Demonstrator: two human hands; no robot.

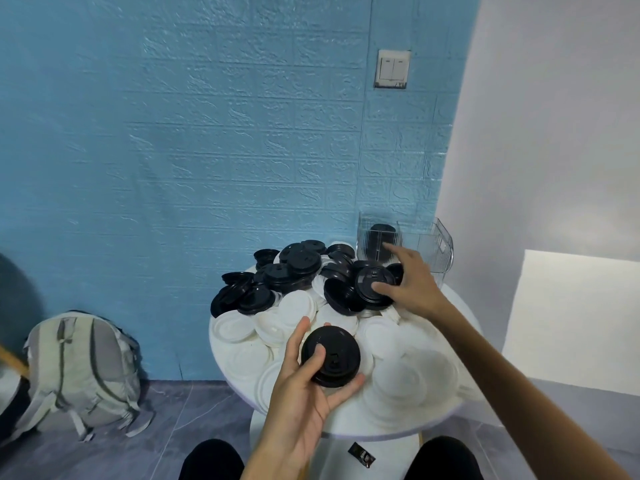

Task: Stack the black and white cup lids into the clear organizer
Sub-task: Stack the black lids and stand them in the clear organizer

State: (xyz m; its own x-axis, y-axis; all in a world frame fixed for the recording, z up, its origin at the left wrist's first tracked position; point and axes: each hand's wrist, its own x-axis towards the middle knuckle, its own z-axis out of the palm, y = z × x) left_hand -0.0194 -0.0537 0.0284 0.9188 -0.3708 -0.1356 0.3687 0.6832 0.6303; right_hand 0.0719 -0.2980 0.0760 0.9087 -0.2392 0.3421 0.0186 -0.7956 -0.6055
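A heap of black lids (294,268) and white lids (408,368) covers a small round white table (381,427). My left hand (304,386) holds a short stack of black lids (330,355) above the table's near side, thumb on top and fingers under it. My right hand (412,282) reaches to the back right and grips a black lid (372,284) lying on the heap, thumb on its top. The clear organizer (426,244) stands at the table's far right, with black lids (381,237) stacked in its left compartment.
A blue brick-textured wall (207,133) rises right behind the table, and a white wall (554,133) stands to the right. A grey backpack (83,368) leans on the floor at left. My knees (207,462) sit under the table's front edge, with a small dark packet (362,454) on the floor between them.
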